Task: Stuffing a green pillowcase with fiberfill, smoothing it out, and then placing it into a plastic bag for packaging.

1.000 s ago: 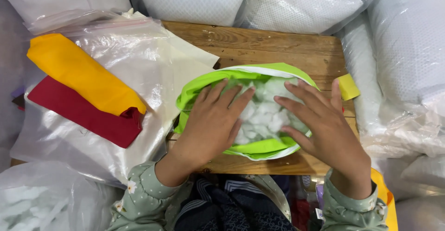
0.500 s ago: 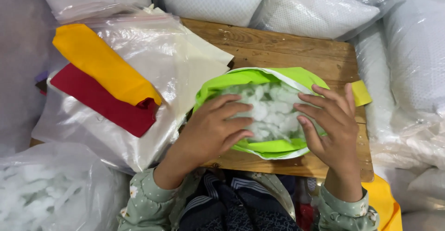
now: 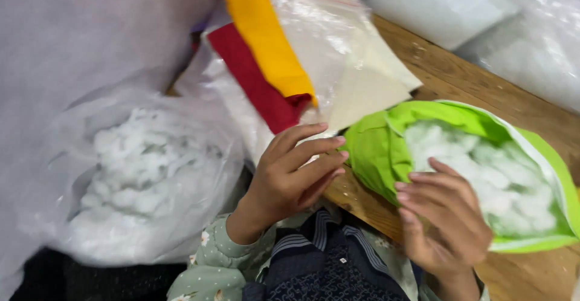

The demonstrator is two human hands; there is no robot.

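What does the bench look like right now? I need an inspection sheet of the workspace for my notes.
Surface: wooden table, partly bare.
Job's things: green cover lying open, white stuffing inside.
Clutter: yellow cloth over red cloth on clear bags.
Grippers: left hand open beside the cover's edge; right hand open at the cover's near rim.
Cables: nothing seen.
Surroundings: bag of stuffing at left; white sacks behind the table.

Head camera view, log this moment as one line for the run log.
left hand: open, off the green cover | right hand: open, at cover edge | stuffing: inside cover | stuffing bag: left of wooden table
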